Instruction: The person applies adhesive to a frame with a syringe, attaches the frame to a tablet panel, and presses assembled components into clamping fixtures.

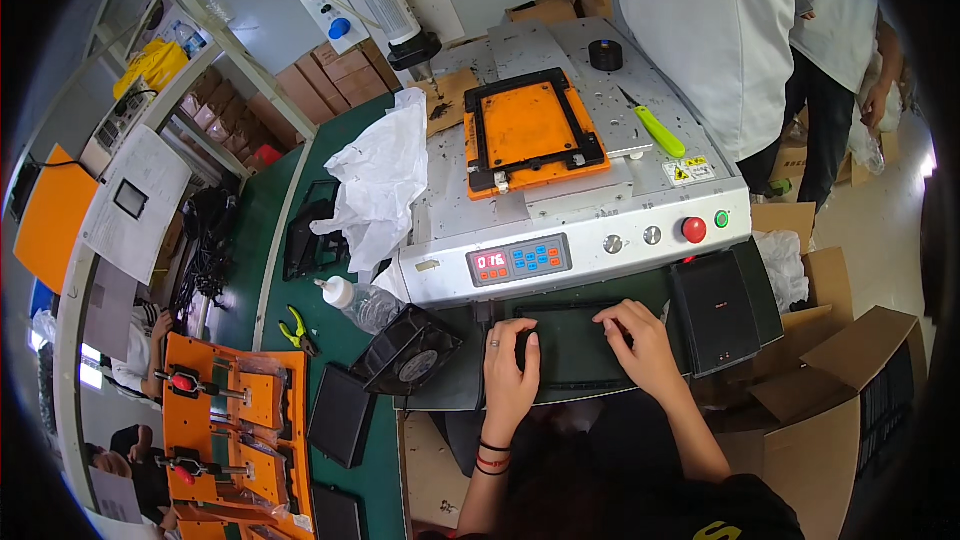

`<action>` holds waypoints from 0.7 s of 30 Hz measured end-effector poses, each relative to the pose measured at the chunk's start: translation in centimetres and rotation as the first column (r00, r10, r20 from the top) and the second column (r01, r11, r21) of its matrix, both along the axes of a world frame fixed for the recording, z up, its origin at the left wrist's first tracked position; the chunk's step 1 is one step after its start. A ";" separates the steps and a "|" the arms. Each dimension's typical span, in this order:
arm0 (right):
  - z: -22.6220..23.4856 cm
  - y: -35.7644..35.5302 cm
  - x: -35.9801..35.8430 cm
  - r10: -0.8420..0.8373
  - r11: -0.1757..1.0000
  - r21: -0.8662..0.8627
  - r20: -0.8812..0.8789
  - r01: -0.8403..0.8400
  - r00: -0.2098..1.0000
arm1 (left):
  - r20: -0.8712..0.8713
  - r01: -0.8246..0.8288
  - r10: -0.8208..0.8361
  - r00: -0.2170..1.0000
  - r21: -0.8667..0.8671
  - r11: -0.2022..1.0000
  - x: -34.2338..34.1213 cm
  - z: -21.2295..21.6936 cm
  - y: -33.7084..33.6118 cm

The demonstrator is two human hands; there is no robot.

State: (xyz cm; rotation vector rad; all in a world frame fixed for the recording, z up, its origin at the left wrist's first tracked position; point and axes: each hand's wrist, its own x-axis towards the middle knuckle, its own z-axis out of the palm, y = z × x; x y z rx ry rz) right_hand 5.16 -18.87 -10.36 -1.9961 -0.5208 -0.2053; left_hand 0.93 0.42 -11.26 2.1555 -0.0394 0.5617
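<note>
A thin black rectangular frame (580, 385) lies on the dark green work surface in front of me. My left hand (510, 368) curls round its left side, with a dark strip showing between thumb and fingers. At the right side, my right hand (645, 350) bends its fingers and thumb over the frame's edge; what lies under the fingertips is partly hidden. Beyond both hands stands a grey machine (590, 275) with a lit red display, knobs and a red button. An orange fixture plate (525, 130) with a black frame on it rests on the machine.
To my left are a black fan (408, 352), a clear bottle (370, 308), green-handled pliers (297, 328) and orange clamp fixtures (240, 410). A black box (718, 310) sits at right. A green knife (660, 132) lies on the machine. People in white stand beyond it.
</note>
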 end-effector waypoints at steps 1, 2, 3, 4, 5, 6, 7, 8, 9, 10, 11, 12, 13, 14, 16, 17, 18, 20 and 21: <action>-0.1 0.0 0.0 -0.005 1.000 -0.002 0.002 0.005 1.000 | -0.004 0.004 -0.004 1.000 0.001 1.000 0.0 0.0 0.0; -0.2 0.0 0.0 -0.004 1.000 -0.004 -0.001 0.004 1.000 | -0.007 0.007 -0.007 1.000 0.002 1.000 0.0 0.1 0.0; -0.2 0.0 0.1 -0.008 1.000 0.000 -0.002 0.008 1.000 | -0.009 0.006 -0.006 1.000 0.000 1.000 0.1 0.0 -0.1; -0.3 0.1 0.1 -0.011 1.000 0.006 -0.004 0.011 1.000 | -0.006 0.009 -0.009 1.000 0.001 1.000 0.1 0.0 0.0; -0.3 0.1 0.1 -0.008 1.000 0.006 -0.005 0.008 1.000 | -0.002 0.012 -0.012 1.000 0.002 1.000 0.0 0.0 0.1; -0.2 0.2 0.1 -0.009 1.000 -0.004 0.002 0.009 1.000 | -0.003 0.010 -0.010 1.000 0.002 1.000 0.0 0.1 0.1; -0.2 0.1 0.1 -0.012 1.000 -0.014 0.009 0.012 1.000 | -0.002 0.011 -0.010 1.000 0.006 1.000 0.0 0.0 0.1; -0.2 0.2 0.0 -0.011 1.000 -0.014 0.009 0.012 1.000 | 0.000 0.011 -0.011 1.000 0.010 1.000 -0.1 0.0 0.1; -0.2 0.2 0.0 -0.010 1.000 -0.013 0.009 0.010 1.000 | 0.001 0.010 -0.010 1.000 0.010 1.000 -0.1 0.0 0.1; -0.2 0.2 0.0 -0.011 1.000 -0.012 0.010 0.011 1.000 | 0.006 0.015 -0.015 1.000 0.017 1.000 -0.1 0.1 0.1; -0.1 0.1 0.0 -0.013 1.000 -0.013 0.014 0.014 1.000 | 0.011 0.019 -0.020 1.000 0.023 1.000 0.0 0.1 0.0; -0.1 0.0 -0.1 -0.016 1.000 -0.012 0.003 0.016 1.000 | 0.015 0.022 -0.023 1.000 0.023 0.999 -0.1 0.2 0.0; -0.1 0.0 -0.2 -0.014 1.000 -0.009 -0.006 0.014 1.000 | 0.016 0.021 -0.022 1.000 0.029 0.999 -0.1 0.2 0.0; -0.1 0.1 -0.2 -0.014 1.000 -0.006 0.000 0.014 1.000 | 0.017 0.020 -0.021 1.000 0.036 0.999 -0.2 0.2 0.0; -0.2 0.1 -0.2 -0.014 1.000 -0.008 -0.005 0.014 1.000 | 0.019 0.020 -0.020 1.000 0.034 0.999 -0.3 0.1 0.1; -0.2 0.2 -0.3 -0.014 1.000 -0.006 0.001 0.014 1.000 | 0.014 0.020 -0.020 1.000 0.029 0.999 -0.4 0.0 0.1; -0.2 0.2 -0.3 -0.011 1.000 -0.003 -0.005 0.011 1.000 | 0.019 0.019 -0.020 1.000 0.030 0.999 -0.4 0.0 0.2; -0.3 0.1 -0.2 -0.013 1.000 -0.003 -0.007 0.013 1.000 | 0.015 0.022 -0.022 1.000 0.037 0.999 -0.2 -0.1 0.2; -0.4 -0.1 -0.1 -0.015 1.000 -0.007 0.018 0.015 1.000 | 0.018 0.028 -0.029 0.999 0.034 0.999 -0.1 0.0 0.0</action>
